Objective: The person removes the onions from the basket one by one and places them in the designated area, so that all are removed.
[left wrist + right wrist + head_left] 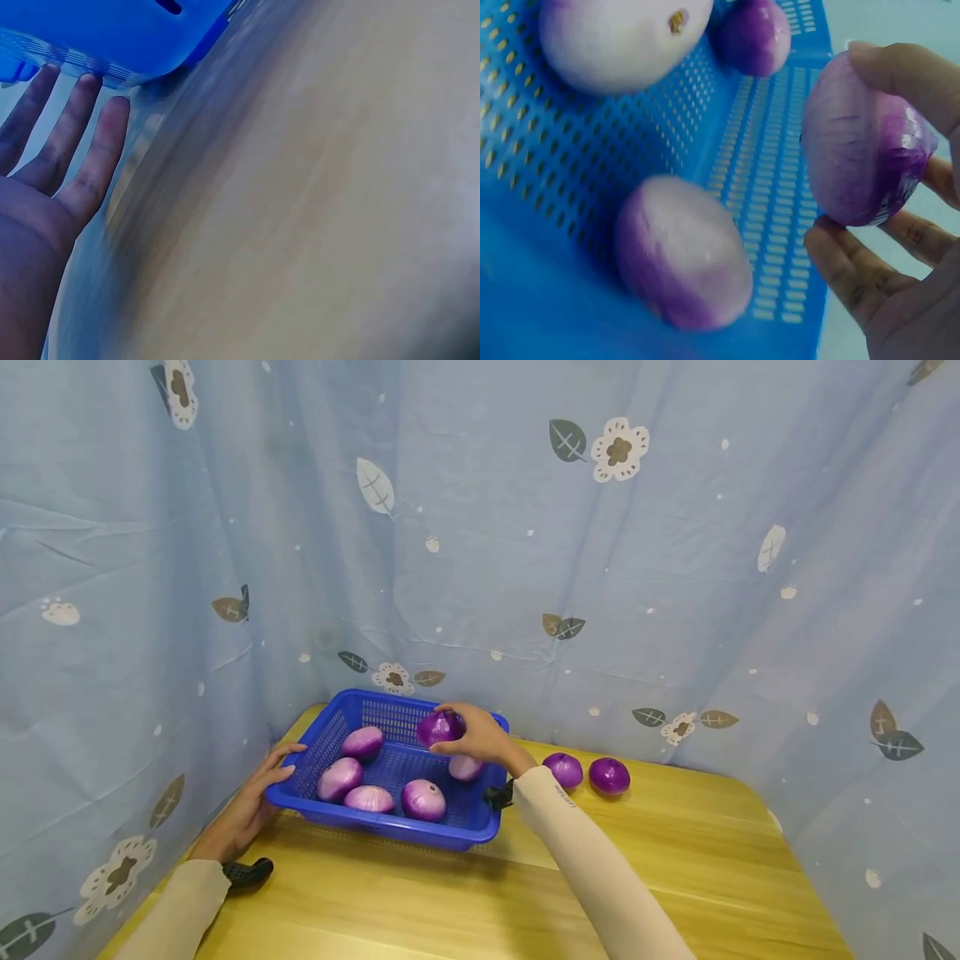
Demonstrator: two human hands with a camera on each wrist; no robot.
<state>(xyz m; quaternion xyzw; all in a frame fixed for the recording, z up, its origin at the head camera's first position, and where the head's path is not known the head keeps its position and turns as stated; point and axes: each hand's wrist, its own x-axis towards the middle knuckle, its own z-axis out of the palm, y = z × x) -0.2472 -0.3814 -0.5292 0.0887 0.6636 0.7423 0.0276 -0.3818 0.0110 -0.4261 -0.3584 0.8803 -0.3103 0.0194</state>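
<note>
Broadly, curtain (480,527): patterned, at the far side.
Surface (690,860): wood-toned.
Blue basket (367,827): at left, five onions (423,800) inside; an uneven push on its rim could tip it.
Left hand (253,800): fingers straight and spread, at the left rim.
Right hand (482,740): pinching the held onion (437,730) between thumb and fingers, raised at the basket's far right.
Held onion: smooth skin might slip from a loose pinch.
Two loose onions (610,777): right of the basket; a sleeve (600,864) brushing past could roll them.
</note>
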